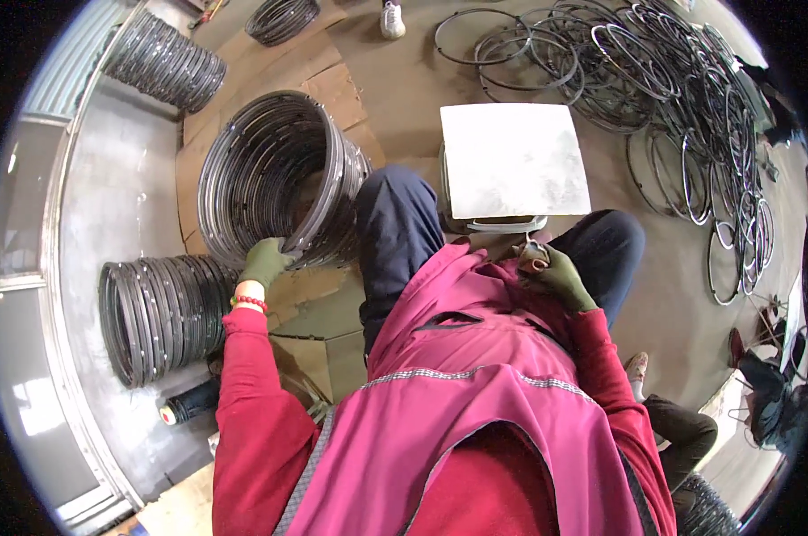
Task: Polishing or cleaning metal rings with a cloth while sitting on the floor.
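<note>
My left hand point(268, 262), in a green glove, is closed on the near edge of the top ring of a tall stack of black rings point(214, 201). The stack stands on cardboard to the left of my knee, and its hollow middle faces up. Over my lap, my right hand point(560, 275) is gloved too, with its fingers curled together. Something small and brownish shows at those fingertips, too unclear to name. Just beyond the right hand is a white square board point(515, 161) lying on a low support between my knees.
More ring stacks stand at left point(167, 313) and far left point(167, 67). A low coil of rings point(281, 20) lies at the back. Loose black rings point(654, 71) are heaped at far right. A dark thread spool point(189, 402) lies by the wall. Another person's leg point(685, 433) is at right.
</note>
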